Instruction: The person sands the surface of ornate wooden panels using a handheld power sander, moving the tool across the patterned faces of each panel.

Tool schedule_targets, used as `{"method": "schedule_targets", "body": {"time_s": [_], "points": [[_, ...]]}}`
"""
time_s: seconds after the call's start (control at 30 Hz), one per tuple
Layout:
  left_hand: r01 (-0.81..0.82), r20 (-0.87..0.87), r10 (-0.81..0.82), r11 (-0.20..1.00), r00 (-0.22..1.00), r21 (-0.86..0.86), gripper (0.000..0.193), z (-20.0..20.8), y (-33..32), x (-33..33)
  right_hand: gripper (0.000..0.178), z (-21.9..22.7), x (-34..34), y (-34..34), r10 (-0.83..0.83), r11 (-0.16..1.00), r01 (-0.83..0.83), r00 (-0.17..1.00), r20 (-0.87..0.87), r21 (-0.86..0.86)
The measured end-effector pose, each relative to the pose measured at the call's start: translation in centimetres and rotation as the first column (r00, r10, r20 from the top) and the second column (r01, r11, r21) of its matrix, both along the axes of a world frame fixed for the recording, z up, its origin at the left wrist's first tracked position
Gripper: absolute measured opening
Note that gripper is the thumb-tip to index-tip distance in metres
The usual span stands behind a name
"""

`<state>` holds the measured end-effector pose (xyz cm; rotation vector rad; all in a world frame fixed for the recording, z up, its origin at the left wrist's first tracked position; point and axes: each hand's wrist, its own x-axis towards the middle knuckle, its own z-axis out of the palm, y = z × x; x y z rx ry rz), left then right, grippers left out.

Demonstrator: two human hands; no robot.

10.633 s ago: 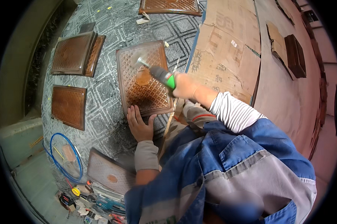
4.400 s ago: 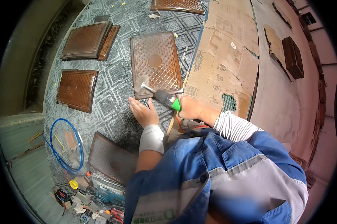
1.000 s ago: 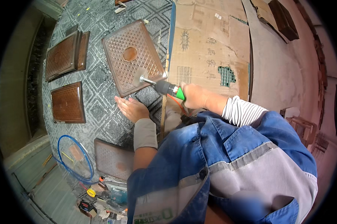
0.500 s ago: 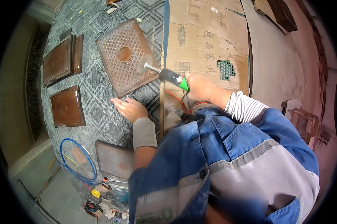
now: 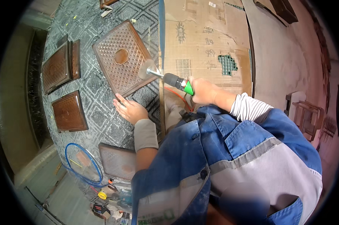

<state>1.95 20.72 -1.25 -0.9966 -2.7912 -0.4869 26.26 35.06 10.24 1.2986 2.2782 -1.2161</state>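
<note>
Your right hand (image 5: 201,90) is clenched around the green and black handle of a small rotary tool (image 5: 177,80). The thin metal shaft of the tool points to your left, and the round disc (image 5: 146,68) at its tip is blurred. The disc sits at the right edge of the large brown panel (image 5: 120,60); I cannot tell if it truly touches the surface.

This panel lies flat on the grey patterned mat (image 5: 98,108), a little turned, with one corner pointing toward you. It has a raised diamond pattern all over and a smooth oval spot in the middle. Your left hand (image 5: 130,110) is released, with the fingers spread, and it rests flat on the mat at the near corner of the panel; the fingertips touch the panel's lower edge. It grasps nothing.

To the right of the panel, a sheet of cardboard (image 5: 207,48) covers the floor, and it has a torn hole where a green grid shows through.

On the left of the mat there are more brown panels: two stacked panels (image 5: 60,67) further from you and a single smaller panel (image 5: 69,111) nearer. Another panel, dusty and grey (image 5: 117,161), lies close to your left elbow. Beside it is a coil of blue hose (image 5: 81,165), and below this a small heap of tools (image 5: 109,197) lies on the floor.

You wear a blue work jacket (image 5: 233,161) with grey bands.
</note>
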Motion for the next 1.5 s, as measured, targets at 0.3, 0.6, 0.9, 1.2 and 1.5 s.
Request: {"method": "schedule_targets", "body": {"time_s": [0.3,0.6,0.9,1.2,1.5], "points": [[0.002,-0.020,-0.003,1.000,1.000,-0.014,0.057,-0.1,0.0,0.0,0.036,0.4,1.1,-0.2,0.013,1.000,-0.013,1.000,0.010,0.016],[0.021,-0.058,-0.021,1.000,0.998,0.003,0.058,-0.6,-0.1,-0.3,0.040,0.6,-2.8,1.4,0.108,0.994,-0.108,0.993,0.040,-0.024],[0.005,-0.037,-0.005,1.000,0.999,-0.016,0.059,-0.4,0.2,-0.1,0.034,-0.2,-5.4,5.7,0.106,0.994,-0.106,0.994,0.028,0.011],[0.013,-0.034,-0.014,1.000,0.999,-0.025,0.058,-0.5,0.0,-0.3,0.033,-2.7,-5.8,8.2,0.152,0.988,-0.146,0.979,-0.133,0.055],[0.024,-0.051,-0.024,1.000,0.998,0.003,0.059,-0.6,0.2,-0.2,0.036,-1.5,-6.8,10.2,0.224,0.975,-0.222,0.972,-0.072,0.032]]}}
